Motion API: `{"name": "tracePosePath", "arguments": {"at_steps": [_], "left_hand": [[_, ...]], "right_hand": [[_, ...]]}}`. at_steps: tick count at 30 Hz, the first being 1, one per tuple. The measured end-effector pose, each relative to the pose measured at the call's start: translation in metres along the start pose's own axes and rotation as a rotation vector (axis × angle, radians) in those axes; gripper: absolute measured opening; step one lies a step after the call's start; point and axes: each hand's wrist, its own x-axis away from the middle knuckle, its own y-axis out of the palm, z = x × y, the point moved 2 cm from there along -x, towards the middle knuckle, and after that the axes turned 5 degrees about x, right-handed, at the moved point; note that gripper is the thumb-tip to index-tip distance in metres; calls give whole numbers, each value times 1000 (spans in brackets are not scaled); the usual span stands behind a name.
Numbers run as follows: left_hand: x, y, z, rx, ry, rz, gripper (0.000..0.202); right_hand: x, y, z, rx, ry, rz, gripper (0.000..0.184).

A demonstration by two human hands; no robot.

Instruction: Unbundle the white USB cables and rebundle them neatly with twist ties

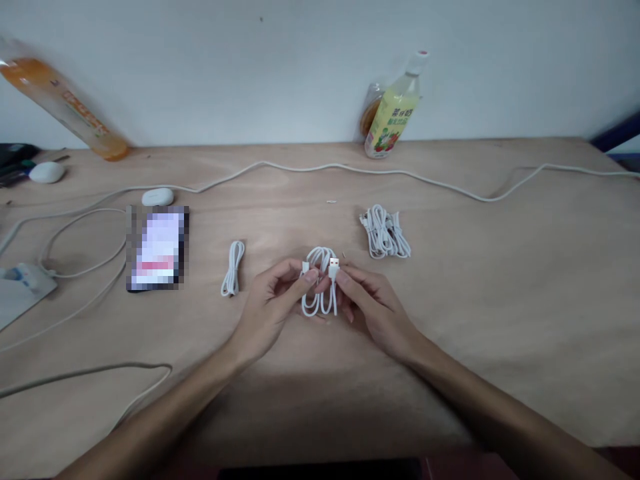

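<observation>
Both my hands meet over the middle of the wooden table (500,280), holding a coiled white USB cable (320,303). My left hand (273,307) pinches the coil near its small plug end. My right hand (370,300) pinches the USB plug, which points upward. A folded white cable (233,268) lies on the table to the left of my hands. A pile of several bundled white cables (384,232) lies behind and to the right.
A phone (157,248) lies at the left with a white earbud case (157,197) behind it. A long white cord (350,168) runs across the back. A green-labelled bottle (391,113) stands by the wall, an orange bottle (60,100) at far left.
</observation>
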Motion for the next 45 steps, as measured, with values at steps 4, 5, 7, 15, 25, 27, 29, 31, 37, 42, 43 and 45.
{"name": "tracePosePath", "arguments": {"at_steps": [4,5,7,15,25,27,29,31,37,42,43,45], "left_hand": [[0,0,0,23,4,2,33],[0,0,1,26,10,-1,33],[0,0,1,28,22,-10,33],[0,-2,-1,37,35,-80,37],[3,1,-1,96,-15,-104,33],[4,3,-2,125,-29,-99,33],[5,4,-3,165,-46,-96,32],[5,6,-4,206,-67,-100,30],[3,9,-2,241,-82,-145,28],[3,11,-1,242,-100,-124,28],[3,11,-1,238,-101,-123,28],[2,11,-1,229,-96,-129,29]], "right_hand": [[-1,-1,5,-69,53,8,52],[-1,-2,5,-78,63,8,51],[-2,-3,6,-101,80,5,47],[-4,-2,0,-176,114,28,34],[-3,-1,0,-105,81,167,26],[-3,0,2,-98,82,200,26],[-2,0,2,-93,70,230,25],[-2,1,1,-78,59,243,24],[0,3,-2,-29,35,248,26],[1,3,-1,42,47,266,30],[1,3,-1,40,49,261,30],[1,3,-1,32,45,248,29]]}}
